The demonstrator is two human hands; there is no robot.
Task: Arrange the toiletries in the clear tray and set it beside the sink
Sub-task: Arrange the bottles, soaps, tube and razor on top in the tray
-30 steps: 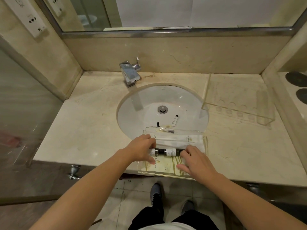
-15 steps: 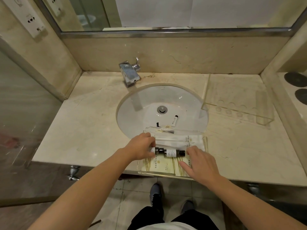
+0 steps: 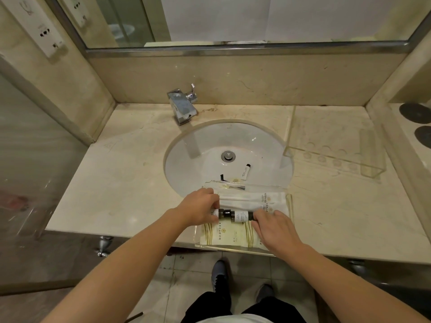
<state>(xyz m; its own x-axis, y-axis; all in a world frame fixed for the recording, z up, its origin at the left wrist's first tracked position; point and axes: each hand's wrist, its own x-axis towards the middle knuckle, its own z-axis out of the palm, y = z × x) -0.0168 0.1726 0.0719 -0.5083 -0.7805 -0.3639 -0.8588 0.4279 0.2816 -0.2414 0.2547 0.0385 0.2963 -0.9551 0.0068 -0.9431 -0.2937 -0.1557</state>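
Note:
A clear tray [image 3: 290, 206] lies at the counter's front edge, its far side over the sink [image 3: 205, 145] rim. White packets [image 3: 251, 198] fill its back and cream striped packets [image 3: 229, 236] its front. Two small dark-capped bottles lie end to end across the middle. My left hand [image 3: 199, 209] grips the left bottle [image 3: 221, 213], hiding most of it. My right hand [image 3: 276, 229] pinches the outer end of the right bottle [image 3: 241, 216] between fingertips and thumb. A small white tube [image 3: 246, 170] and a black item [image 3: 222, 177] lie in the sink basin.
A second clear acrylic holder [image 3: 333, 157] stands on the counter right of the sink. The chrome faucet [image 3: 182, 106] is behind the basin on the left. A glass partition borders the counter's left side, and a wall ledge with dark discs [image 3: 417, 113] its right.
My right hand drew a little away from the right bottle with fingers spread, then came back to its end. My left hand stayed on the left bottle.

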